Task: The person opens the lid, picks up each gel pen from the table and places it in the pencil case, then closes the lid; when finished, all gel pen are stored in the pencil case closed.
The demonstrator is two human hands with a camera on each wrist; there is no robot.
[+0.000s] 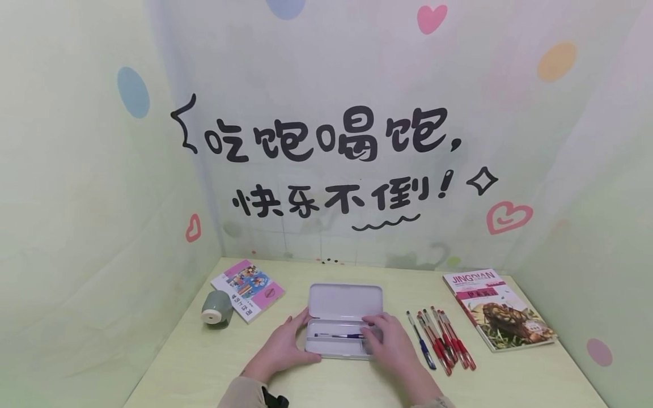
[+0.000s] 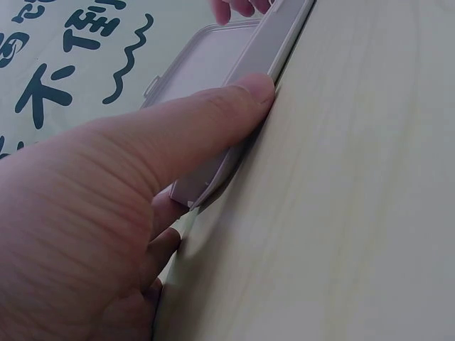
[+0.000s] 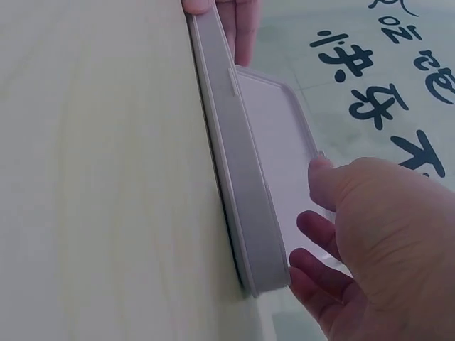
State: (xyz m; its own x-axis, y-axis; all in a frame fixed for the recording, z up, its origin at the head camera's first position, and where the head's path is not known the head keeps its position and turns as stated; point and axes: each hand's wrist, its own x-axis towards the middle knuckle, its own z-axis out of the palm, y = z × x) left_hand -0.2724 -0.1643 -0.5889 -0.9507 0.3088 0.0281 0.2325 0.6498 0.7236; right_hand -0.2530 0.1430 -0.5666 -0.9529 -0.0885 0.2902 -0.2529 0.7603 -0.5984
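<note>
While by the left hand [image 1: 285, 347] an open pencil case [image 1: 334, 347] is being gripped on the near tabletop [image 1: 331, 388], the right hand [image 1: 391, 343] is being held, loosely spread, at its right; inside, a blue pen [image 1: 349, 336] is being cradled.

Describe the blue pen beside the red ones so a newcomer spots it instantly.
On the table, find the open pencil case. To its right lie red pens. The blue pen lies just left of them, set apart by its blue colour.
</note>
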